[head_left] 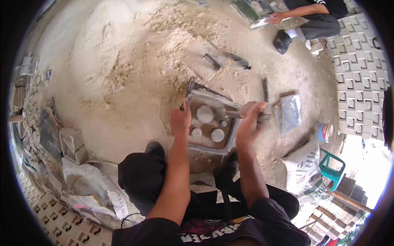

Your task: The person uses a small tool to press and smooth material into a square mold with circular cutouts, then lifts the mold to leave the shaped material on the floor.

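Between my feet on the ground lies a square mould frame (208, 149) with raised bars. Inside it, several round grey discs (205, 114) of different sizes stand out of a brown, sandy fill. My left hand (180, 119) is closed at the frame's left side, its thumb pointing up along the edge. Over the frame's right side, my right hand (251, 122) wraps round a short-handled tool (233, 114), whose narrow end reaches left above the discs. Motion blurs the tool, and I cannot make out its exact kind.
Loose sand (164, 53) spreads ahead, with a dark bar (212, 61) on it. At right are a flat plate (289, 112), a paint can (324, 132), a white sack (303, 168), a green stool (331, 168) and stacked blocks (359, 74). A co-worker's hand (276, 17) touches another mould (251, 14).
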The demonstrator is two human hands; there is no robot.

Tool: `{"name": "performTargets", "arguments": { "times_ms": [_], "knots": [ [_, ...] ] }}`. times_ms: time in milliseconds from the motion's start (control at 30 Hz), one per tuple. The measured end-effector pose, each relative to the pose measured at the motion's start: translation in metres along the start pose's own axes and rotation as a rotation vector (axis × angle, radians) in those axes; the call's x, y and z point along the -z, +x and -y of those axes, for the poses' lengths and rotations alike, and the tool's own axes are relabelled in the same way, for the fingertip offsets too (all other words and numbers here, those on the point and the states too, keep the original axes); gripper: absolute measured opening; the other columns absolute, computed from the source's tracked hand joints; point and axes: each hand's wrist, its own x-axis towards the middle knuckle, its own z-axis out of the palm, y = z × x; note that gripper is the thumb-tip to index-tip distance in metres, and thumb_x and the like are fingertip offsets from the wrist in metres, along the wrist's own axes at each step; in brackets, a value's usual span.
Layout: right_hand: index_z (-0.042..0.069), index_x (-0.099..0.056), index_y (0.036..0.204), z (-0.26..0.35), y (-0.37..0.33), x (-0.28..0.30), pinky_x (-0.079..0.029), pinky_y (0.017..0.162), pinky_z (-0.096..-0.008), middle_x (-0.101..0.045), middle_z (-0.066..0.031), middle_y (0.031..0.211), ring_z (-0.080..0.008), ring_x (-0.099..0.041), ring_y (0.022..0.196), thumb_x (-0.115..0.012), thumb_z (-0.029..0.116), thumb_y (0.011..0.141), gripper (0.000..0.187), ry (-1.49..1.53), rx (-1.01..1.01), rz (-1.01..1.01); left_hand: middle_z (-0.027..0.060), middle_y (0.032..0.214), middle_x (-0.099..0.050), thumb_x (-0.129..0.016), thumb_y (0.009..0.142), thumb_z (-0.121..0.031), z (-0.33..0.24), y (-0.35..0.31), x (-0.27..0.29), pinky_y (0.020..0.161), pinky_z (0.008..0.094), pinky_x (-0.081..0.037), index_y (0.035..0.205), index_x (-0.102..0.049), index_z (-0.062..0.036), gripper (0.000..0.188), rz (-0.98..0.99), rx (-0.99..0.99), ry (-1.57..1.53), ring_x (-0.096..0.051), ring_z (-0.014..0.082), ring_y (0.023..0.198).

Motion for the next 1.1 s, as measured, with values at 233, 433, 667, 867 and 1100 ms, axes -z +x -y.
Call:
{"name": "performTargets", "arguments": {
  "times_ms": [233, 433, 667, 867, 1100],
  "knots": [
    [0.005, -0.042, 0.062, -0.025, 0.01, -0.02, -0.029, 0.047, -0.0254, -0.044, 0.0013, 0.056, -0.0052, -0.038, 0.053, -0.045, 0.019, 0.102, 0.042, -0.019, -0.098, 0.22, 0.0281, 0.086, -0.065, -0.039, 0.089, -0.065, 0.002, 0.002, -0.007, 0.082, 0.0516, -0.048, 0.082, -0.068, 0.005, 0.076, -0.098, 0.007, 0.017, -0.063, 0.0445, 0.088],
    [0.004, -0.043, 0.059, -0.024, 0.029, -0.046, -0.026, 0.046, -0.0266, -0.038, 0.0046, 0.056, -0.0048, -0.031, 0.054, -0.05, 0.021, 0.1, 0.045, -0.086, -0.209, 0.419, 0.0289, 0.096, -0.065, -0.039, 0.087, -0.068, -0.005, -0.002, -0.003, 0.083, 0.0509, -0.048, 0.091, -0.067, 0.0073, 0.081, 0.004, 0.063, 0.001, -0.062, 0.0437, 0.093],
    [0.001, -0.044, 0.059, -0.018, 0.028, -0.051, -0.024, 0.046, -0.0276, -0.034, 0.0035, 0.054, -0.004, -0.028, 0.056, -0.056, 0.018, 0.097, 0.043, -0.215, -0.088, 0.509, 0.0282, 0.094, -0.065, -0.039, 0.088, -0.067, -0.002, 0.001, -0.005, 0.081, 0.0518, -0.048, 0.09, -0.068, 0.0059, 0.078, -0.015, 0.033, 0.017, -0.062, 0.0444, 0.091],
    [0.0, -0.045, 0.057, -0.015, 0.034, 0.001, -0.026, 0.044, -0.0271, -0.041, 0.0027, 0.05, -0.0049, -0.032, 0.051, -0.056, 0.014, 0.096, 0.042, -0.287, -0.046, 0.698, 0.0254, 0.094, -0.066, -0.038, 0.088, -0.067, -0.006, -0.004, -0.001, 0.083, 0.0511, -0.048, 0.092, -0.069, 0.0033, 0.077, 0.027, 0.02, -0.022, -0.063, 0.0421, 0.094],
    [0.004, -0.043, 0.054, -0.019, 0.04, 0.021, -0.025, 0.043, -0.0255, -0.042, 0.0036, 0.051, -0.0034, -0.032, 0.052, -0.055, 0.015, 0.097, 0.046, -0.152, -0.195, 0.36, 0.0251, 0.092, -0.067, -0.037, 0.088, -0.068, -0.002, 0.001, -0.007, 0.081, 0.0506, -0.049, 0.091, -0.069, 0.0039, 0.078, -0.019, 0.006, 0.009, -0.063, 0.0418, 0.092]
  ]
}}
